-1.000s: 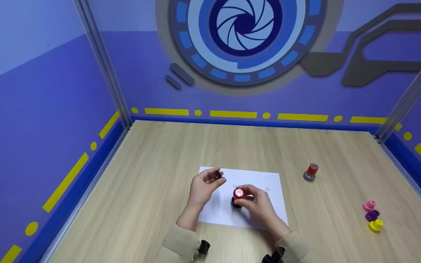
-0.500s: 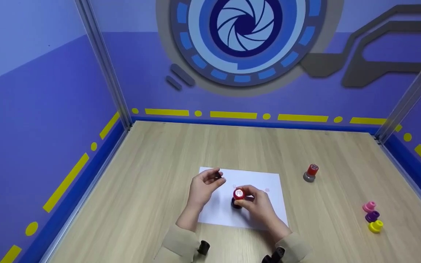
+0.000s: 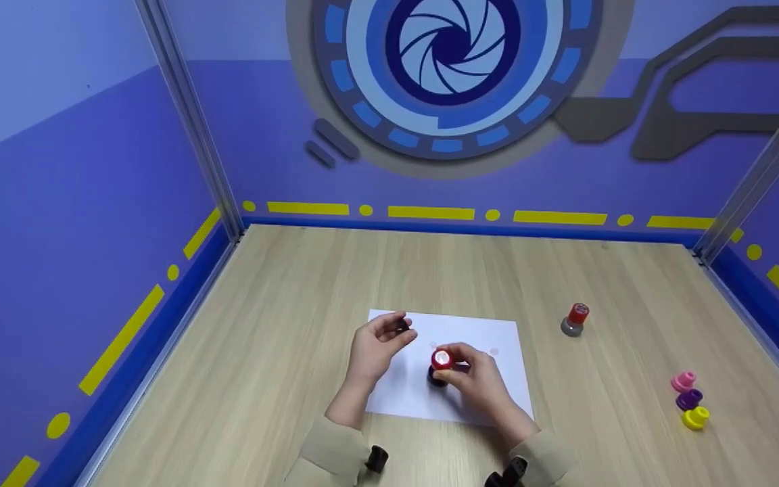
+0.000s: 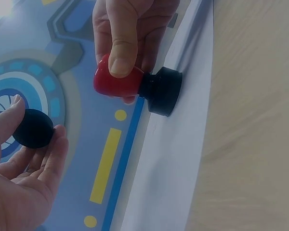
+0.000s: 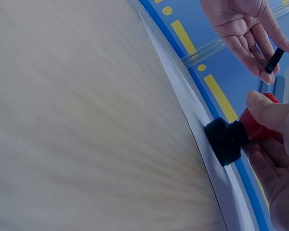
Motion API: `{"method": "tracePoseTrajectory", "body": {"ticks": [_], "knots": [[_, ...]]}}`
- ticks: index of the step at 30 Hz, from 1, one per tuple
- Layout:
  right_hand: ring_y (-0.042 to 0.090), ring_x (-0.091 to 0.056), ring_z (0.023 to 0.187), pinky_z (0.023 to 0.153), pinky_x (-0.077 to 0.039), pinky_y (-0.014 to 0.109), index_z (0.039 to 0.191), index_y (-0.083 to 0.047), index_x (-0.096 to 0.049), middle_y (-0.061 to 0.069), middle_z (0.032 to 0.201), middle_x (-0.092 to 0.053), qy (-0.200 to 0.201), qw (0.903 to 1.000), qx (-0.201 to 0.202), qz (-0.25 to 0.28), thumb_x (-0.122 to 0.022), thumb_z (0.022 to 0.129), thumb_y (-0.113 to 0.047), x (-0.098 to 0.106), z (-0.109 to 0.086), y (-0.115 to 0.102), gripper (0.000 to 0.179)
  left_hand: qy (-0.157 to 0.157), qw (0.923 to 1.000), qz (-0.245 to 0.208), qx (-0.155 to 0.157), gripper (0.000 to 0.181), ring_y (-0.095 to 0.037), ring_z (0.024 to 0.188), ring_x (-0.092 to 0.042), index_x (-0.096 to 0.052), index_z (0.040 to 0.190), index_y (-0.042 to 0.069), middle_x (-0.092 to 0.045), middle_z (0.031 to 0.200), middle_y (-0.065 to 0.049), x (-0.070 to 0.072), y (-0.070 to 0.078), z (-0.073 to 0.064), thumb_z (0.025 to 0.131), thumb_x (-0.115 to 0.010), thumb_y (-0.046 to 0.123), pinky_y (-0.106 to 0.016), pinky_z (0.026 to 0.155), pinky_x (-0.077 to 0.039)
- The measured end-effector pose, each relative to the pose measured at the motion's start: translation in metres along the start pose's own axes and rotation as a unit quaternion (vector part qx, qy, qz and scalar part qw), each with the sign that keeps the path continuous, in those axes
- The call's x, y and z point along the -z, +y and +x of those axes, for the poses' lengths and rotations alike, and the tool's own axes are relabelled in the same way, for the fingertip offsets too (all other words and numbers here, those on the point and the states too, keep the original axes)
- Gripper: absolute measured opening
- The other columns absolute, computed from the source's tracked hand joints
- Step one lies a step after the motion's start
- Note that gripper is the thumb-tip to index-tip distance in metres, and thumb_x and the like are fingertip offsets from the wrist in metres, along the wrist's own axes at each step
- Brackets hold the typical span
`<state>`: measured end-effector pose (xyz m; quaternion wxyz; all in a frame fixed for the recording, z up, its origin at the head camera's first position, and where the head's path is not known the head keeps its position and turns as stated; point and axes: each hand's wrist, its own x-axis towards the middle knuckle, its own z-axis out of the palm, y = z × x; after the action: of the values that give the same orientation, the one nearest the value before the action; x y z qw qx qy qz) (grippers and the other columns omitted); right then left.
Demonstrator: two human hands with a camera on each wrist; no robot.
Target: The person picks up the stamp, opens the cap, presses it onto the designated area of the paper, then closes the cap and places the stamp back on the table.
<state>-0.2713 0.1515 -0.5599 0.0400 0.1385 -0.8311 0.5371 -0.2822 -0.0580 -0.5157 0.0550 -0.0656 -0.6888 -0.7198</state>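
Observation:
A stamp with a red handle (image 3: 441, 358) and a black base (image 5: 226, 140) stands over the white paper (image 3: 416, 400), its base on or just above the sheet. My right hand (image 3: 483, 380) grips it by the handle, thumb on one side and fingers on the other. To its left, above the paper, my left hand (image 3: 372, 350) pinches a round black cap (image 4: 33, 129) between thumb and fingertips. Two faint pinkish prints show on the sheet, one a stamp print (image 3: 494, 352) right of the stamp, the other just beyond it.
Right of the paper stands another stamp (image 3: 575, 320), red above and grey below. Farther right sit a pink stamp-like piece (image 3: 683, 381), a purple one (image 3: 689, 400) and a yellow one (image 3: 696, 418) in a row. Walls enclose the wooden table (image 3: 281, 325) at back and sides.

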Motion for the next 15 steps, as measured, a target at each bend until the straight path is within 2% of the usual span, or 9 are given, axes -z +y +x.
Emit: {"method": "tracePoseTrajectory", "body": {"ticks": [6,15], "knots": [[0.027,-0.070,0.102,0.092,-0.062,0.035,0.114,-0.002,-0.073,0.013,0.106,-0.076,0.002,0.9999,-0.003,0.011,-0.087,0.082,-0.010,-0.0003,-0.0008,-0.0009,0.036,0.000,1.0000,0.004,-0.002,0.041,-0.035,0.111,-0.072,-0.066,0.125,-0.011,-0.072,0.117,-0.028,0.0009,0.0009,-0.0001,0.088,-0.080,0.004,-0.021,0.089,-0.061],[0.026,-0.070,0.102,0.092,-0.062,0.034,0.114,-0.003,-0.073,0.012,0.107,-0.075,0.002,0.9999,-0.007,0.011,-0.087,0.082,-0.010,-0.0005,-0.0015,-0.0021,0.035,0.001,1.0000,0.004,0.001,0.041,-0.036,0.112,-0.071,-0.066,0.124,-0.011,-0.072,0.117,-0.029,0.0010,0.0004,0.0002,0.088,-0.080,0.003,-0.021,0.089,-0.061]]}}
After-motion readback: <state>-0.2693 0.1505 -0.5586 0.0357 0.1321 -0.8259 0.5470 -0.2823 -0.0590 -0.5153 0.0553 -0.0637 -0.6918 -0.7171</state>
